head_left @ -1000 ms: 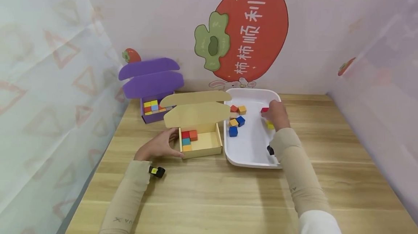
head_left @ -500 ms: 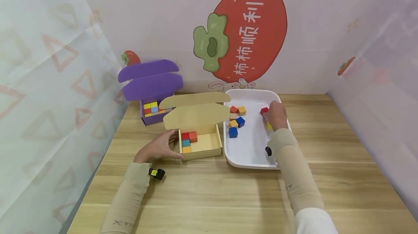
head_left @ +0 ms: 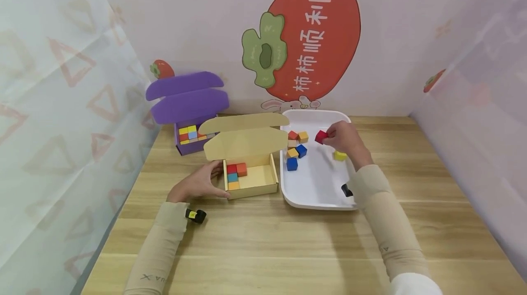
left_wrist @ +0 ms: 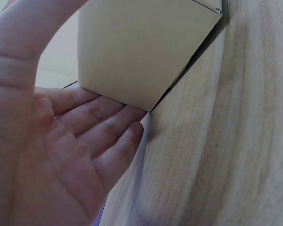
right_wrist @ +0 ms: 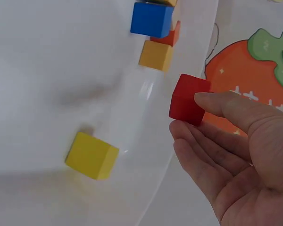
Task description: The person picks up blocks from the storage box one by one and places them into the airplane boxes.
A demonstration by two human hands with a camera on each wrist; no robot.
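Observation:
My right hand (head_left: pixel 345 139) pinches a red cube (right_wrist: pixel 189 100) between thumb and fingertips, raised over the white tray (head_left: pixel 314 201). Below that hand, a yellow cube (right_wrist: pixel 92 155) sits on the tray floor. Along the tray's left side lie several blue, orange, red and tan cubes, among them a blue cube (head_left: pixel 292 164). My left hand (head_left: pixel 199 181) holds the left end of an open-lidded yellow cardboard box (head_left: pixel 254 190), thumb at the front corner, fingers (left_wrist: pixel 115 136) at the back corner. Inside, a red cube, an orange-red cube (head_left: pixel 241 169), a teal cube and an orange cube fill the left part.
Behind and left of the yellow box stands a purple box (head_left: pixel 191 148), lid up, with several coloured cubes inside. The yellow box's raised lid (head_left: pixel 247 142) overlaps the tray's left rim in the head view. A printed wall (head_left: pixel 383 57) closes off the back of the wooden table (head_left: pixel 267 240).
My right hand has lifted the red cube and moved left over the tray, uncovering the yellow cube. My left hand has stayed at the yellow box.

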